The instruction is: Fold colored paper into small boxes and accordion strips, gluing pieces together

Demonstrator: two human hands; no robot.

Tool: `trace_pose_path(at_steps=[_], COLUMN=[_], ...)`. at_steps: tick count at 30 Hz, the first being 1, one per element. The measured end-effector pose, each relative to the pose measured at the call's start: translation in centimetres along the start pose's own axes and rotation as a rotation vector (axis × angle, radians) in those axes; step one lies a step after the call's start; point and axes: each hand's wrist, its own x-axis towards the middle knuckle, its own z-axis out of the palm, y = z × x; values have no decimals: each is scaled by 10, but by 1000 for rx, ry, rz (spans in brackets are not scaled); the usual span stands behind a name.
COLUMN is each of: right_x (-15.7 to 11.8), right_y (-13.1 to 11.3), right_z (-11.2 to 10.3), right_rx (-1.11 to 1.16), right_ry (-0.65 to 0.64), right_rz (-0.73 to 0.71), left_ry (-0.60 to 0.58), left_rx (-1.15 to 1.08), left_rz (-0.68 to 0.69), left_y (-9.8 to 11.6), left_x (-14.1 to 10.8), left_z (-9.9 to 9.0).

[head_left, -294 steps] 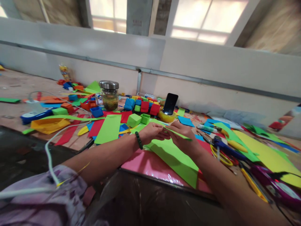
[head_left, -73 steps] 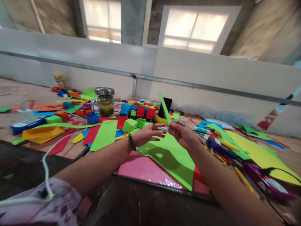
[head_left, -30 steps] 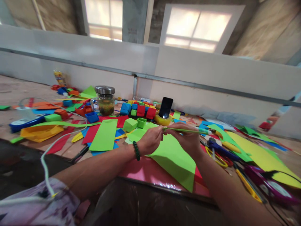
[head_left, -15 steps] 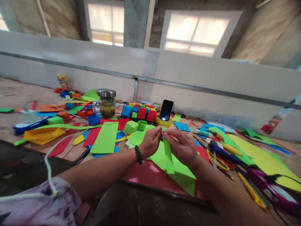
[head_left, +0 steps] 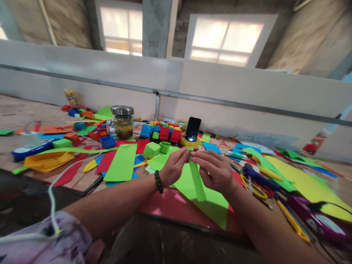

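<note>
Between my two hands hangs a green paper strip (head_left: 197,183), its top end folded over at the fingertips. My left hand (head_left: 175,167) pinches that end with thumb and forefinger. My right hand (head_left: 216,169) closes on the same end from the other side, fingers bent. Below the strip lies a larger green paper sheet (head_left: 214,205) on a red surface (head_left: 167,205). Just beyond my left hand sit a closed-looking green paper cube (head_left: 151,150) and an open green paper box (head_left: 165,147).
A lidded glass mug (head_left: 123,126) and a propped phone (head_left: 193,129) stand behind, with small coloured paper boxes (head_left: 164,132) between. At right lie scissors (head_left: 254,189), a yellow cutter (head_left: 294,222) and a purple glue gun (head_left: 316,216). A white cable (head_left: 52,194) crosses at left.
The top end of the green strip now shows as a small fold between my fingertips. My right fingers have shifted and lie closer together. The view has turned slightly.
</note>
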Motion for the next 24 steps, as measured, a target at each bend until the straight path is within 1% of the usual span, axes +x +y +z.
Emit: trace_pose_path(at_steps=[2, 3, 5, 7, 8, 10, 14, 16, 18, 21, 24], right_x=[1, 2, 5, 7, 8, 9, 9, 9, 8, 8, 8], right_y=[-1, -2, -2, -1, 0, 2, 3, 2, 2, 7, 13], right_z=[-1, -1, -1, 1, 1, 3, 6, 8, 9, 8, 5], right_rx=[79, 94, 100, 118, 140, 185, 176, 174, 206, 327, 455], right_ry=[31, 72, 160, 184, 163, 115, 120, 125, 103, 22, -89], right_rz=[53, 114, 284, 425, 453, 458, 451, 469, 512, 602, 661], left_ry=[-6, -22, -65, -92, -94, -83, -55, -51, -62, -83, -116], left_rx=[135, 194, 292, 377, 407, 437, 411, 391, 375, 391, 444], left_rz=[54, 73, 103, 137, 157, 184, 172, 163, 179, 168, 83], left_y=[3, 3, 4, 3, 2, 0, 0, 1, 2, 1, 0], left_x=[0, -1, -3, -5, -6, -6, -5, -4, -3, -2, -2], left_z=[0, 0, -1, -2, -2, -2, 1, 1, 1, -1, -3])
